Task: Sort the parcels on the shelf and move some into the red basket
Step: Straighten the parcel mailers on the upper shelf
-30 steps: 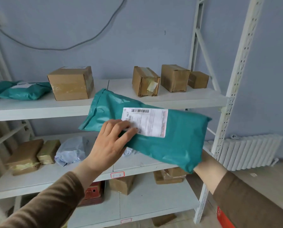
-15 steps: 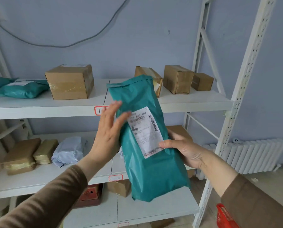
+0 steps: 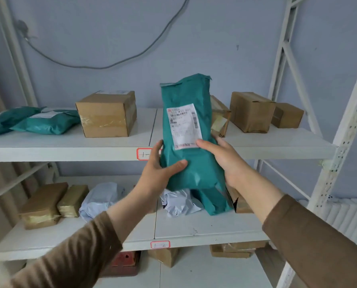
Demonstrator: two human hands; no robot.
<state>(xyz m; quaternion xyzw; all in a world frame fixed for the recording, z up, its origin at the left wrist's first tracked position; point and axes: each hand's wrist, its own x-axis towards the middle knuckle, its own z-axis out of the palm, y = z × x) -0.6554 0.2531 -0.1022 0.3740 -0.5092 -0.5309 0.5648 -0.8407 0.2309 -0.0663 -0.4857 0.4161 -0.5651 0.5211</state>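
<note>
Teal poly mailer (image 3: 191,142) stood upright, long axis vertical, label toward the camera, before the top shelf (image 3: 256,146). Left hand (image 3: 159,173) and right hand (image 3: 225,161) gripped its lower half on opposite sides; red basket out of view.

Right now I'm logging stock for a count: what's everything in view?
held parcel: 1, teal, upright before top shelf
teal bags: 2, top shelf left
boxes: 4, brown, top shelf
taped packs: 2, tan, middle shelf left
white bags: 2, middle shelf
boxes below: some, brown, partly hidden
red item: 1, bottom shelf
cable: 1, grey, wall
radiator: 1, white, right
left hand: grip on parcel
right hand: grip on parcel
</note>
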